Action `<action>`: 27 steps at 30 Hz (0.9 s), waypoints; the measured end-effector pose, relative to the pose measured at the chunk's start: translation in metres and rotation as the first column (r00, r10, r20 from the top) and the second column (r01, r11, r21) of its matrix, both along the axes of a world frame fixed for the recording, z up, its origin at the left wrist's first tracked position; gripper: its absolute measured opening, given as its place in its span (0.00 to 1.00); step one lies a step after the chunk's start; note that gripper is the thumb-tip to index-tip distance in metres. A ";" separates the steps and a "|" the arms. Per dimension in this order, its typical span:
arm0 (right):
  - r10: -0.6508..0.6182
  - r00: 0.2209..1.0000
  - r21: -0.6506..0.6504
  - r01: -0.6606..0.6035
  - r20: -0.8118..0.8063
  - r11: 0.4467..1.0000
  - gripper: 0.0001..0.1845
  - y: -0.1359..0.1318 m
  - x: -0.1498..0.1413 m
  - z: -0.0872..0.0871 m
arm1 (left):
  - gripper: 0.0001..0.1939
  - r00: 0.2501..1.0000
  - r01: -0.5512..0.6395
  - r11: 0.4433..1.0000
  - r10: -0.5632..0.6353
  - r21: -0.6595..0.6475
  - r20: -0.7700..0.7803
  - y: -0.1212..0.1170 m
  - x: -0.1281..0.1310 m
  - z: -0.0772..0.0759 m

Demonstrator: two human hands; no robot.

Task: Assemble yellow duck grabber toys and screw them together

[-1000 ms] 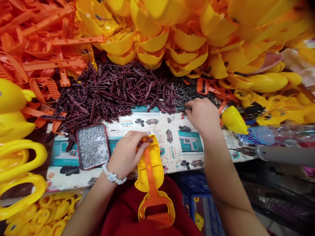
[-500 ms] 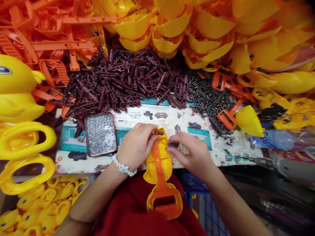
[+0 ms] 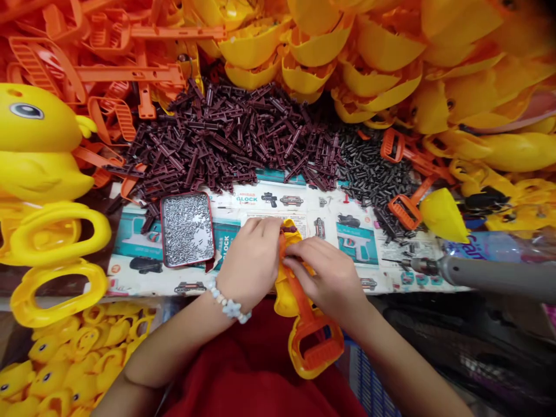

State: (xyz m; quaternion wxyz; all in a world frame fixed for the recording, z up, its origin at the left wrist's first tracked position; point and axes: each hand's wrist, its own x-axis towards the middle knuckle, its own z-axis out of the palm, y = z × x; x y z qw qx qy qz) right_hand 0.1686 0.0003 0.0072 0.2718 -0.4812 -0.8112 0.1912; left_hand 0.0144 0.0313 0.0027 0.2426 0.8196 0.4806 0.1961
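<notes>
My left hand grips the top of a yellow toy shell half that carries an orange trigger strip ending in a loop handle. My right hand is closed over the strip just below the shell's top, its fingertips pinched on something too small to make out. A dark maroon pin shows at the shell's upper tip. The piece rests over my red-clothed lap at the near edge of the printed cardboard work surface.
A heap of maroon pins and a heap of black springs lie beyond the hands. A red tin of small metal screws sits left. Orange strips, yellow shells, yellow duck parts surround. A grey electric screwdriver lies right.
My right hand left the black spring heap, came back to the shell and now pinches at its top beside my left hand. The shell has tilted slightly, handle swinging right.
</notes>
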 end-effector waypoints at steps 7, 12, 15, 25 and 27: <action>-0.099 0.994 -0.032 0.098 -0.036 0.995 0.05 -0.005 -0.006 0.001 | 0.18 0.993 0.037 0.999 -0.034 -0.023 0.112 -0.009 -0.014 -0.007; -0.158 0.987 -0.068 0.158 0.000 0.985 0.06 -0.003 -0.008 0.001 | 0.14 0.966 -0.160 0.987 0.163 -0.029 0.202 -0.017 -0.012 -0.016; -0.185 0.983 -0.007 0.185 -0.002 0.983 0.07 -0.001 -0.013 -0.002 | 0.09 0.957 -0.163 0.985 0.142 0.063 0.253 -0.022 -0.012 -0.020; -0.253 0.959 0.265 0.213 0.128 0.940 0.06 -0.006 -0.029 -0.009 | 0.12 0.965 -0.148 0.977 0.110 0.150 0.236 -0.027 -0.010 -0.020; -0.245 0.960 0.262 0.204 0.137 0.943 0.07 -0.007 -0.029 -0.009 | 0.12 0.960 -0.134 0.982 0.096 0.132 0.261 -0.027 -0.010 -0.022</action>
